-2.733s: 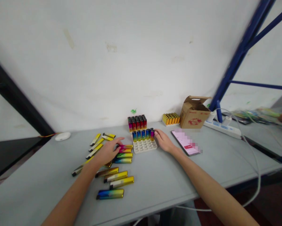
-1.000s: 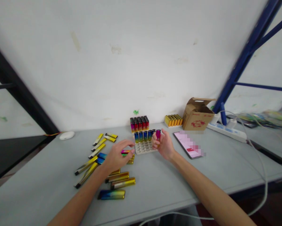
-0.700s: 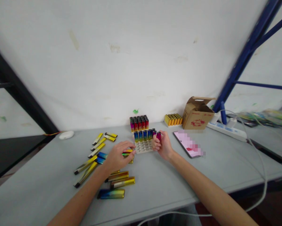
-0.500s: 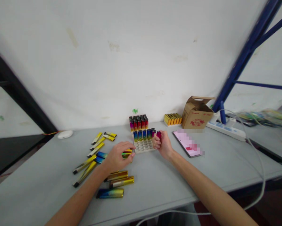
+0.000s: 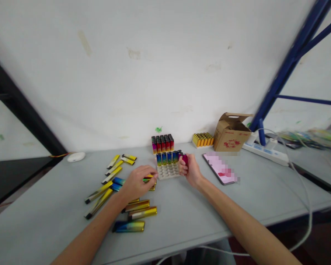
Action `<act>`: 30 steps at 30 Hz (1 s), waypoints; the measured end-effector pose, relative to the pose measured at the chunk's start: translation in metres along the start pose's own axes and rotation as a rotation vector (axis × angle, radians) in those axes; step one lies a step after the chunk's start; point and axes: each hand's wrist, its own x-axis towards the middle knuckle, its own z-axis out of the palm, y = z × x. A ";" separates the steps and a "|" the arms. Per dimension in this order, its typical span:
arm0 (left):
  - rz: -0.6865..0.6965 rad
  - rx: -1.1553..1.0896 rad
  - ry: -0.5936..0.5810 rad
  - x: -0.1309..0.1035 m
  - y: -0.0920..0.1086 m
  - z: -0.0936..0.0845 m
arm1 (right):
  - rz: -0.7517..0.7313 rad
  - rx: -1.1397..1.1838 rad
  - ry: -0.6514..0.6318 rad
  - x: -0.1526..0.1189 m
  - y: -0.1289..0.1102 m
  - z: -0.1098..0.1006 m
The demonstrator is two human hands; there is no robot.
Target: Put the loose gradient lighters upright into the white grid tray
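Note:
My left hand (image 5: 139, 183) is curled with thumb and fingertips together around a yellow-and-green shiny lighter (image 5: 149, 178), mostly hidden by the fingers. Fingers closed, my right hand (image 5: 191, 170) grips a magenta lighter (image 5: 184, 159) upright at the right edge of a pale tray (image 5: 168, 172) with round holes. Blue and purple lighters (image 5: 169, 157) stand in the tray's back rows, while its front holes show bare. Around my left hand lie several yellow lighters (image 5: 143, 212), blue ones (image 5: 118, 181) and a blue-yellow one (image 5: 129, 226).
Behind the tray stands a block of red-and-black lighters (image 5: 162, 143). Further right are a pack of yellow-orange cylinders (image 5: 203, 140), an open cardboard box (image 5: 232, 136), a phone (image 5: 219, 169) and a power strip (image 5: 267, 151). A white cable (image 5: 309, 206) hangs over the right side.
My right hand has shifted very slightly left and down with the magenta lighter. My left hand has barely moved, and its fingertips are a little closer together.

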 end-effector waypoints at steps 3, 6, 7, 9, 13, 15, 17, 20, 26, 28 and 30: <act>-0.021 0.029 -0.003 0.000 0.000 0.001 | -0.020 -0.014 -0.018 0.000 0.001 0.000; -0.033 0.058 0.009 0.000 -0.001 0.002 | -0.046 -0.020 -0.034 -0.002 0.001 0.002; -0.032 0.068 0.010 0.000 -0.001 0.002 | -0.047 -0.013 -0.048 -0.003 0.001 0.003; -0.024 0.093 0.008 0.000 -0.002 0.002 | -0.038 0.018 -0.103 -0.006 0.000 0.004; -0.014 0.132 -0.009 0.000 -0.004 0.003 | 0.006 0.084 -0.206 -0.010 0.000 0.007; -0.018 0.139 -0.020 0.000 -0.004 0.003 | 0.009 0.067 -0.198 -0.010 0.000 0.007; -0.017 0.139 -0.023 0.000 -0.004 0.003 | -0.023 0.021 -0.166 -0.010 0.000 0.008; -0.013 0.131 -0.017 0.000 -0.004 0.003 | -0.112 -0.030 -0.127 -0.009 -0.003 0.008; 0.002 0.169 0.012 0.001 -0.003 0.001 | -0.190 -0.010 -0.102 -0.009 -0.016 0.004; 0.005 0.182 0.021 0.001 -0.002 0.000 | -0.240 -0.093 -0.105 -0.009 -0.019 0.001; 0.008 0.188 0.026 0.002 -0.002 -0.001 | -0.363 -0.294 -0.083 -0.008 -0.023 -0.002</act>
